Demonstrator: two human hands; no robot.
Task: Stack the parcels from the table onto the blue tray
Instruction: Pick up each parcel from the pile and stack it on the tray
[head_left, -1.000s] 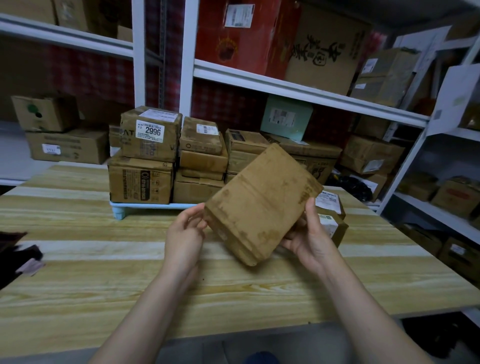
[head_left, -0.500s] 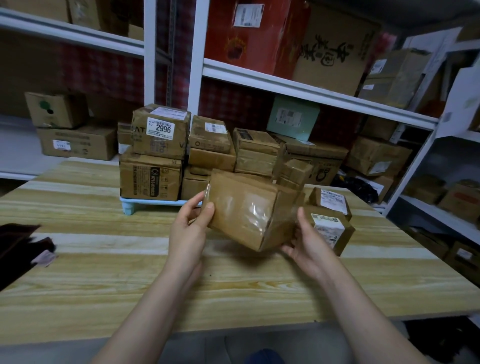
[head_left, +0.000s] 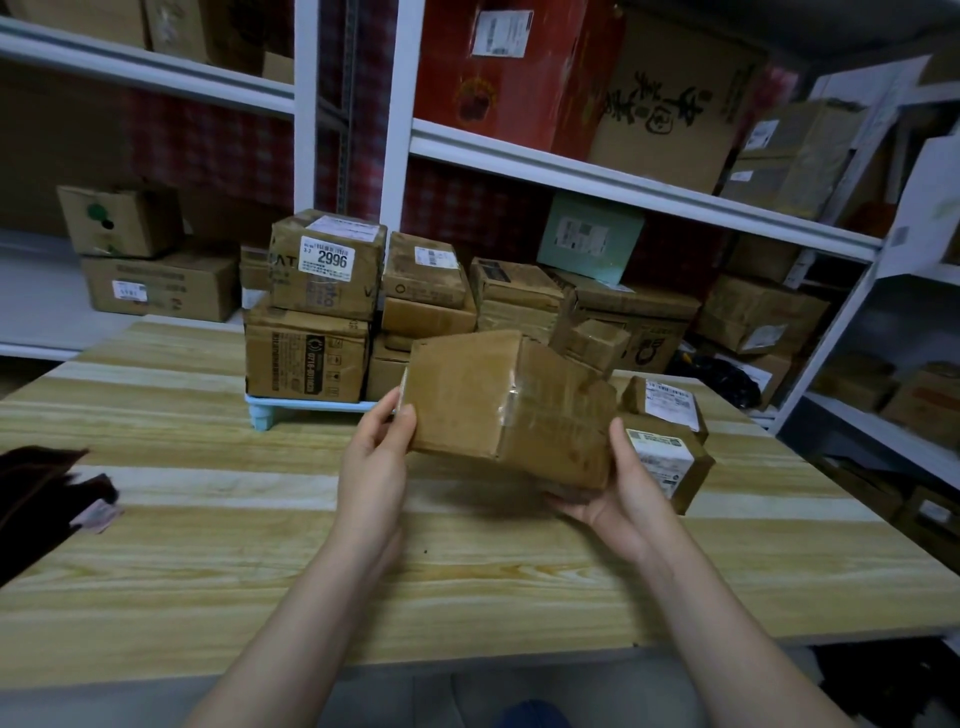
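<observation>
**Box (head_left: 506, 410) in the air, gripped at both ends, bound for the blue tray (head_left: 311, 402)**

My left hand (head_left: 376, 457) pinches the box's left end, thumb on the near face. My right hand (head_left: 623, 488) cups its lower right corner from beneath. The box hangs tilted above the middle of the table (head_left: 208, 545), just in front of the tray at the far edge. The pile (head_left: 322, 291) there already stands several boxes high. I judge I should level the box first, lift it clear of the front row, land it on the lowest flat top, and draw my fingers out last. Two small parcels (head_left: 670, 457) wait near the table's right edge.
</observation>
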